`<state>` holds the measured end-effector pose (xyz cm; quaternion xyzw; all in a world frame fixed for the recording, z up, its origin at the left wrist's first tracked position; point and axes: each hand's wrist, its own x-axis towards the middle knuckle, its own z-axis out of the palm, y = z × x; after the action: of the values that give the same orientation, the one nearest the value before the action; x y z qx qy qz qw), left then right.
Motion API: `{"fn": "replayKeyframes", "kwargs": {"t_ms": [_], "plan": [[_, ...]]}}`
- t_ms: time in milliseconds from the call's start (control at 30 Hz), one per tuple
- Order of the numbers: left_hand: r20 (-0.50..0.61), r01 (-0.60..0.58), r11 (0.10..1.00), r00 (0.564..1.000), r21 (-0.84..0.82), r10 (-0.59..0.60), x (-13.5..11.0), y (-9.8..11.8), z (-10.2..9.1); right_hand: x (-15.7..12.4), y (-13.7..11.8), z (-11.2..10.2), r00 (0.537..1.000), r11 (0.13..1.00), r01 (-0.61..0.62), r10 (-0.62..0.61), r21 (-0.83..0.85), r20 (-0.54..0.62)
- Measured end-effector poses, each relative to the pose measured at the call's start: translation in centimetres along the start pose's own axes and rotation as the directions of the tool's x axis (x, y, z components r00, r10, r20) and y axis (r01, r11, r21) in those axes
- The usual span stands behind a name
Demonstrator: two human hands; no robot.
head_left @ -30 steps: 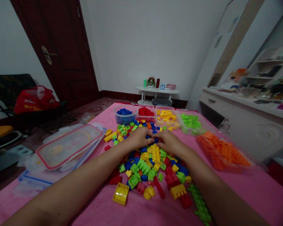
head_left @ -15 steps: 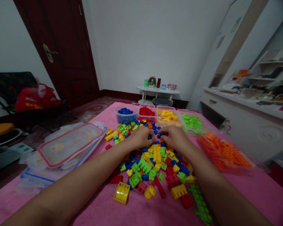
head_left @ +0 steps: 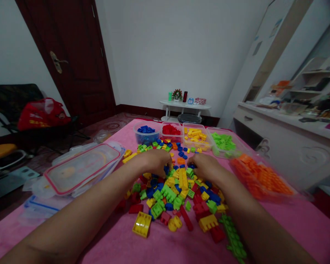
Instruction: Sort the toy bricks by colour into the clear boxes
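A heap of mixed plastic building blocks (head_left: 178, 194), red, blue, yellow and green, lies on a pink cloth (head_left: 291, 220). My left hand (head_left: 154, 161) rests on the heap's far left side, fingers curled down into the blocks near some blue pieces. My right hand (head_left: 205, 165) is curled on the far right side of the heap. What either hand pinches is hidden under the fingers. Beyond the heap stand a tub of blue blocks (head_left: 146, 133), a tub of red blocks (head_left: 171, 131), a tub of yellow blocks (head_left: 195, 135) and a tub of green blocks (head_left: 222, 142).
A clear tray of orange blocks (head_left: 260, 179) lies at the right. Stacked container lids (head_left: 79, 170) sit at the left edge of the cloth. A dark door, a chair with a red bag, a small white side table and a white sideboard surround the table.
Both hands have drawn back slightly toward me and apart; the left hand dipped lower into the heap's left side. Loose blocks beyond the hands now show.
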<state>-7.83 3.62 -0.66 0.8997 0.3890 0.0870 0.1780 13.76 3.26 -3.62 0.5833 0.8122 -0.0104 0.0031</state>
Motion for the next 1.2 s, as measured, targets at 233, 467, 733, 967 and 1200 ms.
{"fn": "replayKeyframes", "kwargs": {"t_ms": [233,467,733,967,1200], "plan": [[-0.11,0.041,0.914,0.989,-0.403,-0.093,1.6,-0.1,0.1,0.1,0.4,-0.5,1.0,1.0,-0.016,0.016,0.0,0.003],[0.13,0.152,0.105,0.972,-0.983,-0.194,2.3,-0.1,1.5,0.1,0.4,-0.9,0.995,0.995,-0.099,0.099,-0.026,0.0],[0.261,0.238,-0.162,0.956,-0.958,-0.138,2.9,-0.4,2.6,0.0,0.7,-2.3,0.954,0.98,-0.069,0.119,0.186,-0.276],[0.31,0.277,-0.228,0.943,-0.933,-0.122,2.9,0.2,2.4,-0.3,-2.1,-3.5,0.827,0.819,0.308,0.021,0.484,-0.562],[0.266,0.212,-0.341,0.957,-0.916,-0.119,3.1,-0.7,2.8,-0.1,-1.3,-3.0,0.784,0.834,0.31,0.048,0.457,-0.619]]}}
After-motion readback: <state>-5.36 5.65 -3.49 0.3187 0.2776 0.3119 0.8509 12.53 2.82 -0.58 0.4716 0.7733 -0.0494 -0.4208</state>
